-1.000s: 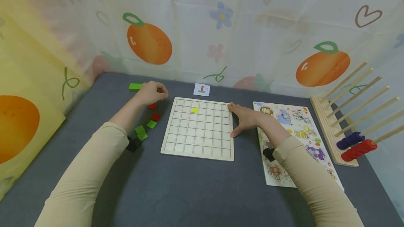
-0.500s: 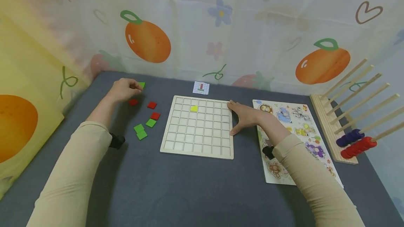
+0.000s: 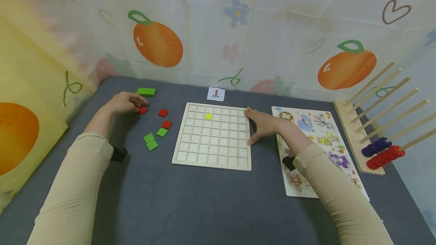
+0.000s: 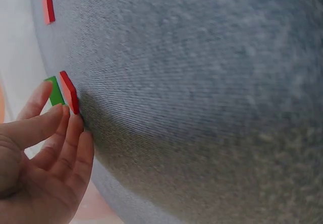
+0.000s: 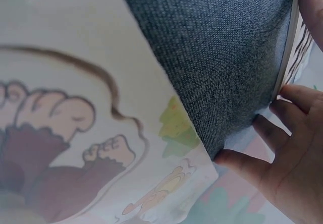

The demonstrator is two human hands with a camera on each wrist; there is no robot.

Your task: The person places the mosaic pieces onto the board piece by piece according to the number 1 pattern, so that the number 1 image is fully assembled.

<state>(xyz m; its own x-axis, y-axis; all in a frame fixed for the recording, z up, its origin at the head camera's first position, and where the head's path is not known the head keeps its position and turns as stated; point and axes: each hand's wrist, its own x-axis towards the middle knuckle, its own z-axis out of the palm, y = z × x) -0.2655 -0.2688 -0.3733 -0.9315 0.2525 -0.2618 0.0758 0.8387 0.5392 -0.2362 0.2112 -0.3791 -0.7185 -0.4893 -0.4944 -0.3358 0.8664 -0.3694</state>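
On the far left of the tabletop [image 3: 204, 207], a red tile [image 3: 143, 110] lies by the left hand [image 3: 123, 103], whose fingers are loosely bent, gripping nothing; whether they touch it, I can't tell. The right hand [image 3: 265, 124] spreads its fingers along the right edge of the grid board [image 3: 214, 137]; a sleeve [image 3: 340, 196] partly hides the animal puzzle [image 3: 315, 133].

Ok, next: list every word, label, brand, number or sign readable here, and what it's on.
No text is clearly readable.
Backdrop: lettering at top right cut off by the frame edge; faint marks at upper left illegible.
Small card: red-and-green figure on a grid; any text too small to read.
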